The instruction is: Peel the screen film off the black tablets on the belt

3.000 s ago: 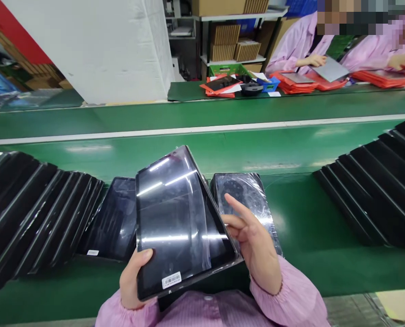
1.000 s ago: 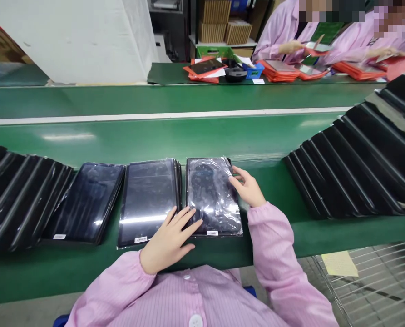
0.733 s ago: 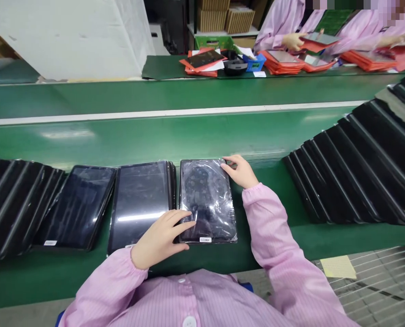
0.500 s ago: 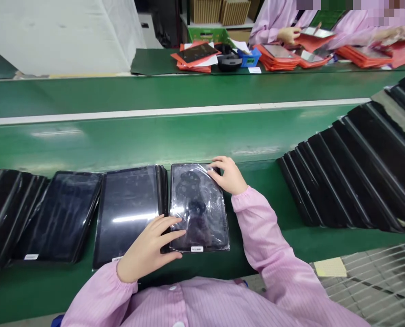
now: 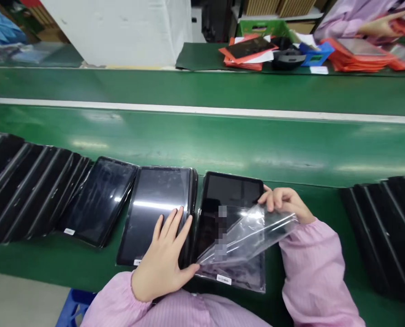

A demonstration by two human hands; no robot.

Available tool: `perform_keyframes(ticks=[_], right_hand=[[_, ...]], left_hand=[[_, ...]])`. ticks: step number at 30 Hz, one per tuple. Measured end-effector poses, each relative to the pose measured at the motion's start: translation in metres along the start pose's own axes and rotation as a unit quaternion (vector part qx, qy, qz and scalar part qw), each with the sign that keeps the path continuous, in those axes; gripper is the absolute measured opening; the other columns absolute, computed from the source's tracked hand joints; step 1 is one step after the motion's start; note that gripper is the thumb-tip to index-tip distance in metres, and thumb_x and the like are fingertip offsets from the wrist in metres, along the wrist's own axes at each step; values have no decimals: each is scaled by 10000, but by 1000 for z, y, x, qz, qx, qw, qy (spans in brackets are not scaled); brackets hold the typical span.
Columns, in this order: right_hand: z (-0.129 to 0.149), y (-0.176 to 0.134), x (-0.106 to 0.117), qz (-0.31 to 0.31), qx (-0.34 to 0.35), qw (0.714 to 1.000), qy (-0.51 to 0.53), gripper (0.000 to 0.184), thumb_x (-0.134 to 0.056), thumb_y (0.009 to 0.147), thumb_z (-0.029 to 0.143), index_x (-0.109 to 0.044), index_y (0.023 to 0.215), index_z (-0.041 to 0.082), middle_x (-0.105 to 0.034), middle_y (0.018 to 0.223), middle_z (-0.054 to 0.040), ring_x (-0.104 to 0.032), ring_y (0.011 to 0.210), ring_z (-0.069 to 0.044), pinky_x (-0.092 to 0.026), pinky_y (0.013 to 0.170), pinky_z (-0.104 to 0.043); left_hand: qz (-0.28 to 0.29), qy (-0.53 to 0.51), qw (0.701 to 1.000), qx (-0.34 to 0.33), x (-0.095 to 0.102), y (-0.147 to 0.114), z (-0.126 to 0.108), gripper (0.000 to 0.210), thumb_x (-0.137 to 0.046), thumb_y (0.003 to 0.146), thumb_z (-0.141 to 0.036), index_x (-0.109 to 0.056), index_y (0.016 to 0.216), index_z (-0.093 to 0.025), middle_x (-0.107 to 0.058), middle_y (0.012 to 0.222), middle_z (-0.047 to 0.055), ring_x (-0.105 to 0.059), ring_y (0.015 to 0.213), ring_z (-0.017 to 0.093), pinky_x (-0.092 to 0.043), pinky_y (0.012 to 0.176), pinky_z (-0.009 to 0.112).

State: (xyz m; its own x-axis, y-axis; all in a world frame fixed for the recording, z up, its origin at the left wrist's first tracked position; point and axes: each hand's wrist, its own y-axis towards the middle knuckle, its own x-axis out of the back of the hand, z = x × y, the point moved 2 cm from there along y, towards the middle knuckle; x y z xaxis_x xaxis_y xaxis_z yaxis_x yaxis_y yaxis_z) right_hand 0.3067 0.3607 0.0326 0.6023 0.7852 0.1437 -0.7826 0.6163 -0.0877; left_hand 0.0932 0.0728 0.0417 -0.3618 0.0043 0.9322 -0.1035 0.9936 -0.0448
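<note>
A black tablet screen [image 5: 234, 190] lies in front of me, a white barcode label at its near edge. Clear protective film [image 5: 246, 236] is partly peeled off it and folds diagonally toward the near left corner. My right hand [image 5: 286, 204] pinches the film's lifted edge beside the screen's right side. Fingers spread, my left hand [image 5: 166, 256] rests over the neighbouring stack of screens [image 5: 158, 186], and its thumb touches the near left corner of the screen being peeled.
Another black screen [image 5: 100, 200] leans by a long row of overlapping screens [image 5: 35, 190] at left. More overlapping screens [image 5: 389, 231] stand at right. Beyond the green bench lie orange sleeves [image 5: 359, 54], a blue bin [image 5: 314, 54] and a white box [image 5: 121, 32]. A co-worker's arm [image 5: 376, 25] shows at top right.
My right hand has pulled the film from the screen's far right corner down and to the right, baring the upper part. My left hand still lies at the near left. The view has shifted.
</note>
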Motion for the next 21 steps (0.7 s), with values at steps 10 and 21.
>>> perform_keyframes(ticks=[10,21], right_hand=[[-9,3,9,15,-64,997,39,507,-823,619,643,-534,407,284,-526,393,-78,-659,654,-277,-307,1031,-494],[-12,1,10,34,-44,996,72,398,-799,642,514,-535,449,287,-541,386,-26,-646,643,-275,-357,1024,-471]], left_hand=[[94,-95,991,-31,11,13,14,1058,-797,584,-670,-440,1452,-181,-117,1625,234,-157,1471,479,-170,1114,758],[64,-45,997,-15,12,30,11,801,-741,809,-337,-337,1501,-339,-313,1593,103,-300,1448,377,-307,1123,659]])
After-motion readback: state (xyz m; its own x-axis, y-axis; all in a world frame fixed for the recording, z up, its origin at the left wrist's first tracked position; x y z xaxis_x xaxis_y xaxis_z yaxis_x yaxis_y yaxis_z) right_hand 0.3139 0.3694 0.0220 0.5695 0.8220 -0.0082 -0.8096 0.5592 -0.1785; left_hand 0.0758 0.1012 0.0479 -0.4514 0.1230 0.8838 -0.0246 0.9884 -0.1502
